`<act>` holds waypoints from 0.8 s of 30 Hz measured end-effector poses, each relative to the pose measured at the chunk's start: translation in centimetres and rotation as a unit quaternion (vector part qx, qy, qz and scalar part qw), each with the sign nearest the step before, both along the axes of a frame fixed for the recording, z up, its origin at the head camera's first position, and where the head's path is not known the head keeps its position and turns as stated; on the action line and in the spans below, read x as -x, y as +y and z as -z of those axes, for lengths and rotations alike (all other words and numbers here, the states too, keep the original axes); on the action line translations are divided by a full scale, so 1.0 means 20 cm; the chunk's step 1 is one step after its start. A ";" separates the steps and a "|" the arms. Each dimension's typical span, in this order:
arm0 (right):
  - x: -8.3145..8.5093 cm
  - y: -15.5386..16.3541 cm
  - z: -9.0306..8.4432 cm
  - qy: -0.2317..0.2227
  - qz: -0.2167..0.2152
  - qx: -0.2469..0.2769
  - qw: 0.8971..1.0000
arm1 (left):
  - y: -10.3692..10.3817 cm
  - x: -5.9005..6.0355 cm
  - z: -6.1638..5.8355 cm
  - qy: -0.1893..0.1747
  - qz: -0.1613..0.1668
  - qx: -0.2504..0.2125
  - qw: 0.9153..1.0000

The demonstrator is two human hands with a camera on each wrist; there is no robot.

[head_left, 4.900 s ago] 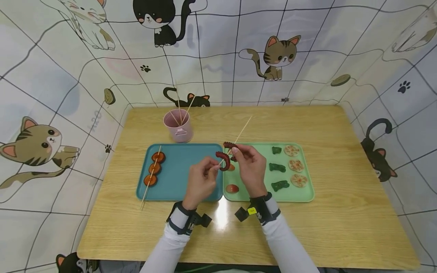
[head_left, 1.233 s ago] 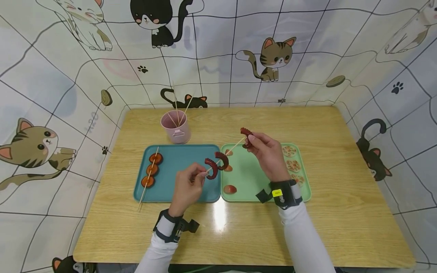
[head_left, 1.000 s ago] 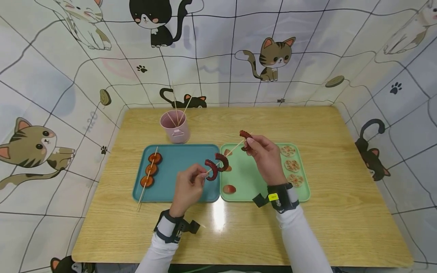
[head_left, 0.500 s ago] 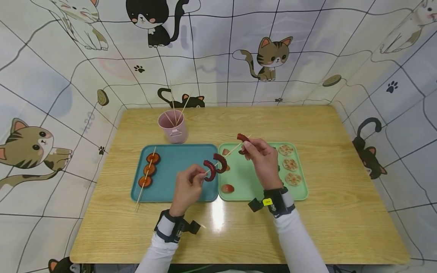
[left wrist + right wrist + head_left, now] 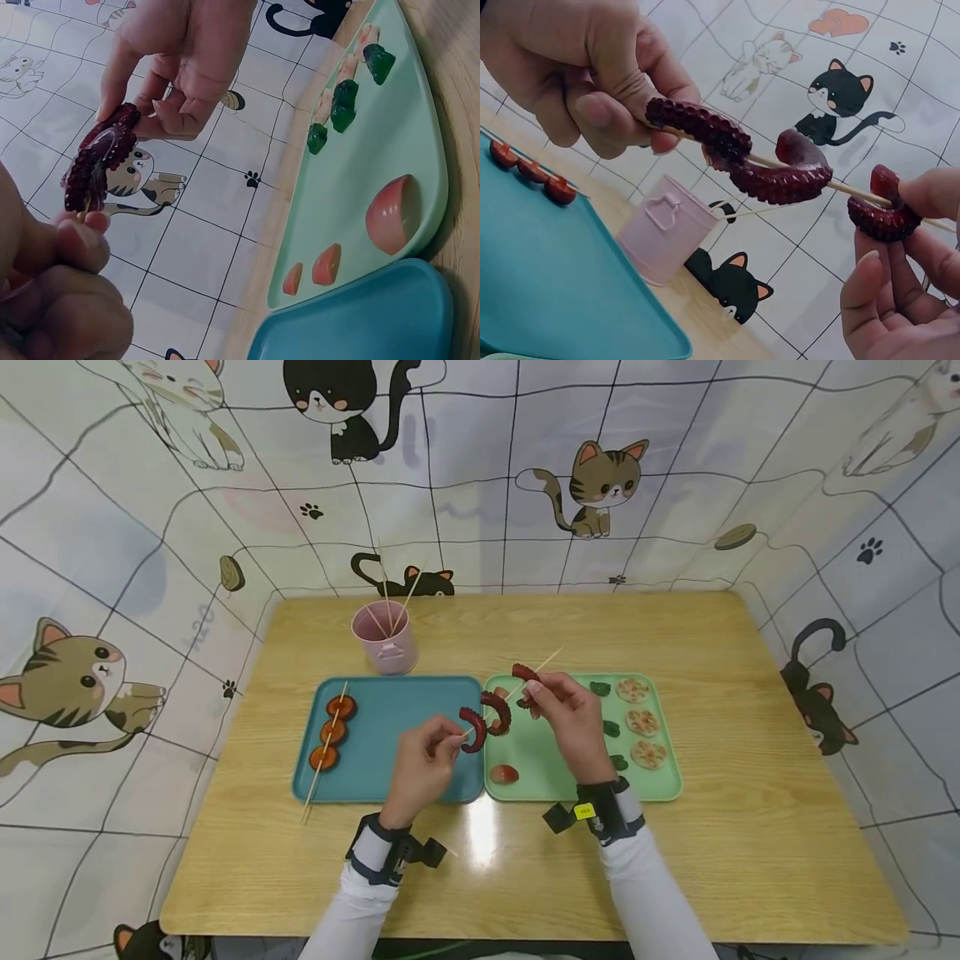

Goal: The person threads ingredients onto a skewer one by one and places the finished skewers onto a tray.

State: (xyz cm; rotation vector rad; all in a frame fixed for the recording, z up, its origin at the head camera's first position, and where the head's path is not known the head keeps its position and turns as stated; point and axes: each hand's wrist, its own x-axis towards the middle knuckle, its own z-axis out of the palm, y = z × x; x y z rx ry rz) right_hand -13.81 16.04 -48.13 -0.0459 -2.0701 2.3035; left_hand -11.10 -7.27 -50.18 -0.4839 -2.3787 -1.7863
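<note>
**Third tentacle sliding down the skewer**

We see, at the centre of the head view, the left hand (image 5: 420, 768) pinching the lower end of a bamboo skewer (image 5: 517, 690), fingers curled tight on the stick; two curled tentacle pieces (image 5: 483, 720) already sit on it just above those fingers; the right hand (image 5: 570, 722) clamps thumb and fingertips on a third tentacle piece (image 5: 523, 677), which the stick runs through, as the right wrist view shows plainly; compared with a second ago, that piece sits lower on the skewer and nearer the other two, and the bare tip now pokes out further toward the upper right; we judge the piece is pierced and only needs pushing down beside its neighbours.

Below the hands lie the teal tray (image 5: 390, 777), with a finished skewer of round slices (image 5: 330, 732) at its left, and the green tray (image 5: 667, 789) holding lotus slices (image 5: 645, 723), green pieces (image 5: 611, 728) and pink pieces (image 5: 504, 773); the pink cup (image 5: 382, 639) of spare sticks stands in the upper left of the table (image 5: 750, 860).
</note>
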 end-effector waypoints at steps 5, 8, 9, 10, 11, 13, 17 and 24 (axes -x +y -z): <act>0.00 0.01 0.00 -0.016 -0.007 -0.004 1.000 | -0.01 0.00 0.00 -0.018 0.024 0.008 1.000; 0.00 0.03 -0.01 -0.028 -0.019 -0.019 0.999 | -0.02 -0.01 0.00 -0.030 0.031 0.010 0.999; 0.00 0.03 -0.01 -0.031 -0.023 -0.026 0.999 | -0.02 -0.01 0.00 -0.034 0.032 0.011 0.999; -0.01 0.03 -0.01 -0.034 -0.027 -0.033 0.999 | -0.03 -0.01 0.00 -0.038 0.033 0.013 0.999; -0.01 0.04 -0.01 -0.035 -0.032 -0.038 0.998 | -0.03 -0.01 0.00 -0.043 0.034 0.013 0.998; -0.01 0.05 -0.01 -0.036 -0.043 -0.042 0.998 | -0.04 -0.01 0.00 -0.052 0.032 0.016 0.998; -0.01 0.06 -0.02 -0.033 -0.062 -0.047 0.996 | -0.05 0.00 0.00 -0.060 0.020 0.023 0.998; -0.01 0.08 0.02 0.007 -0.109 -0.046 0.993 | -0.11 -0.01 0.03 -0.066 -0.032 0.029 0.997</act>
